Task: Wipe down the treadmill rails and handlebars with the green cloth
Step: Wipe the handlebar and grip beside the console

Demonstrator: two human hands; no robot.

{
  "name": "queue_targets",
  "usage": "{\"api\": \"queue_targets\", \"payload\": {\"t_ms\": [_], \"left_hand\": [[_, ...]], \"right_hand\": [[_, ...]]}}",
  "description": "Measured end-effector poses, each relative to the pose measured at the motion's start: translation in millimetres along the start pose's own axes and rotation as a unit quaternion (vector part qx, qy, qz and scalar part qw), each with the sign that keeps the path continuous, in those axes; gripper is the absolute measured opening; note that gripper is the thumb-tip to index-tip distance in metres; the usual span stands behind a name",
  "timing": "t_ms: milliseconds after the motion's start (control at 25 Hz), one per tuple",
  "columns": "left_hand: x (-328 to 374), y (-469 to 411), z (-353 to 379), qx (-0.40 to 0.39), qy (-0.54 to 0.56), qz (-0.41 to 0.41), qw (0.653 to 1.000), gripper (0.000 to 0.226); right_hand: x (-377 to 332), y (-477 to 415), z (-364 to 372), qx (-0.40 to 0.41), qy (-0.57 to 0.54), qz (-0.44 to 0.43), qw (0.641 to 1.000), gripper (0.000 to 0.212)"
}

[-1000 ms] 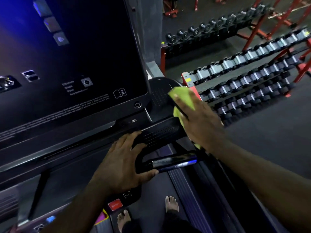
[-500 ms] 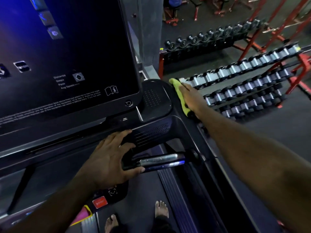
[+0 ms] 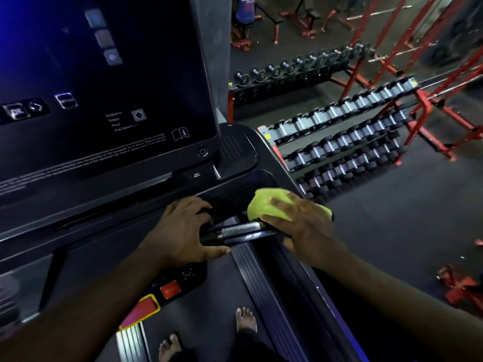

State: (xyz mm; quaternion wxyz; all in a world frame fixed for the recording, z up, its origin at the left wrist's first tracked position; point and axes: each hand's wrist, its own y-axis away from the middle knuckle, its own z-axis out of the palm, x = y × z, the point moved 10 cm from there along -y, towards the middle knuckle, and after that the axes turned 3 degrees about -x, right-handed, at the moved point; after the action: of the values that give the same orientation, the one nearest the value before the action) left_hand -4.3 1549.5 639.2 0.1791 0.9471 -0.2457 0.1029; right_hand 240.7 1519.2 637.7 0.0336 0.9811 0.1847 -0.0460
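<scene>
Faces a big dark console screen that fills the upper left and hides whatever lies beyond it. Off to the right, past the treadmill's edge, looks onto a red dumbbell rack on the dark floor, with a second rack farther back. Stands with bare feet on the belt, just below a red stop button. Clamps the green cloth under the curled fingers of the right hand, bunched against the right end of the handlebar and covering that end. Keeps the left hand where it was, fingers spread over the vented ledge, thumb hooked under the bar's left end. Has drawn the cloth back since half a second ago, from the console's far outer edge beside the dotted pad down to the bar. Finds both racks loaded with rows of dumbbells, tier upon tier.
</scene>
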Motion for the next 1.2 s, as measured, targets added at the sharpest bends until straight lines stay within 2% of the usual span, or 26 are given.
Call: {"api": "queue_targets", "payload": {"t_ms": [40, 160, 280, 360, 440, 520, 600, 640, 680, 720, 760, 840, 880, 920, 1000, 1040, 1080, 1120, 1200], "left_hand": [[0, -1, 1, -0.004, -0.015, 0.006, 1.000, 0.091], [-1, -4, 4, -0.006, -0.028, 0.012, 1.000, 0.090], [1, -5, 5, -0.011, -0.023, 0.016, 1.000, 0.082], [0, -2, -3, 0.016, 0.038, 0.019, 0.999, 0.079], [-2, 3, -12, 0.047, 0.102, 0.023, 0.993, 0.083], [-5, 11, -13, 0.036, 0.114, 0.033, 0.992, 0.093], [-16, 21, 2, -0.032, 0.045, 0.037, 0.998, 0.130], [-25, 29, 9, -0.060, 0.017, 0.030, 0.998, 0.147], [-36, 39, 14, -0.075, 0.014, 0.014, 0.997, 0.155], [-43, 45, 17, -0.081, 0.027, -0.002, 0.996, 0.157], [-47, 48, 19, -0.083, 0.043, -0.016, 0.996, 0.159], [-46, 48, 17, -0.069, 0.049, -0.020, 0.996, 0.164], [-44, 46, 16, -0.060, 0.051, -0.019, 0.997, 0.167], [-43, 45, 14, -0.056, 0.055, -0.016, 0.997, 0.171], [-40, 45, 13, -0.059, 0.064, -0.006, 0.996, 0.177], [-41, 45, 12, -0.057, 0.069, -0.001, 0.996, 0.178], [-40, 45, 12, -0.055, 0.075, 0.006, 0.996, 0.179], [-38, 45, 12, -0.057, 0.079, 0.018, 0.995, 0.178], [-32, 46, 10, -0.050, 0.072, 0.044, 0.995, 0.172]], "right_hand": [[-1, -4, -1, -0.005, -0.015, -0.012, 1.000, 0.077], [6, -22, -10, 0.010, -0.142, 0.114, 0.983, 0.060], [-31, -29, 2, 0.038, -0.198, 0.157, 0.967, 0.055], [-45, -29, 1, 0.073, -0.213, 0.164, 0.960, 0.055], [-39, -24, 1, 0.101, -0.236, 0.202, 0.945, 0.046], [-32, -12, 2, 0.135, -0.294, 0.263, 0.909, 0.043], [-29, -3, 5, 0.187, -0.432, 0.309, 0.826, 0.050], [-30, 0, 0, 0.201, -0.454, 0.321, 0.806, 0.045], [-34, 2, -11, 0.203, -0.426, 0.316, 0.823, 0.038], [-40, 2, -23, 0.193, -0.373, 0.292, 0.859, 0.038], [-50, 2, -31, 0.177, -0.291, 0.247, 0.907, 0.042], [-68, -2, -29, 0.158, -0.126, 0.157, 0.967, 0.044], [-68, -6, -21, 0.158, -0.099, 0.140, 0.972, 0.041], [-65, -7, -16, 0.173, -0.122, 0.179, 0.961, 0.039], [-71, -2, -13, 0.241, -0.218, 0.340, 0.883, 0.044], [-93, -1, -6, 0.247, -0.240, 0.385, 0.856, 0.051], [-122, -3, -2, 0.252, -0.256, 0.381, 0.852, 0.055], [-151, -7, -1, 0.259, -0.256, 0.341, 0.866, 0.052], [-180, -14, -13, 0.262, -0.195, 0.195, 0.925, 0.037]]}}
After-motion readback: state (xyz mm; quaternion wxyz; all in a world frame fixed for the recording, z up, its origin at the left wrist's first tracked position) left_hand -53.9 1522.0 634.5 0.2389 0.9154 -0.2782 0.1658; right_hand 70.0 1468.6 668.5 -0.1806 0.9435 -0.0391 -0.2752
